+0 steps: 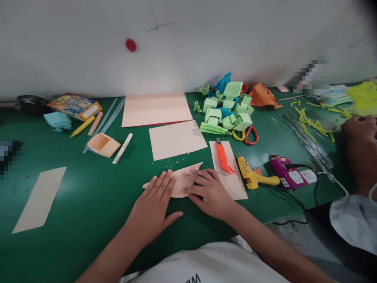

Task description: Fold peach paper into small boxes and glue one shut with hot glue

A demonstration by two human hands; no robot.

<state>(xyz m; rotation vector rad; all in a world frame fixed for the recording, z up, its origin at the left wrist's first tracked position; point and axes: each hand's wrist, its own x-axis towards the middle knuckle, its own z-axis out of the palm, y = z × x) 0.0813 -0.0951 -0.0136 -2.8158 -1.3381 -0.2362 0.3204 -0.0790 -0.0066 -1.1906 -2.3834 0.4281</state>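
Observation:
A folded piece of pale peach paper [182,181] lies on the green table under both palms. My left hand [156,200] rests flat on its left part, fingers stretched out and thumb apart. On its right part my right hand [207,190] presses with fingers spread. Just beyond is a flat peach sheet [178,140]. Beside my right hand lies a peach strip [234,182] with an orange box cutter [224,157] on it. A yellow hot glue gun [255,175] sits right of the strip.
A purple extension socket [290,173] with black cords stands at right. Green folded paper pieces [228,108] and scissors [251,135] lie at the back. At left are a small peach paper box [103,144], a white marker [122,148] and a cream strip [41,198]. Another person's arm [361,153] is far right.

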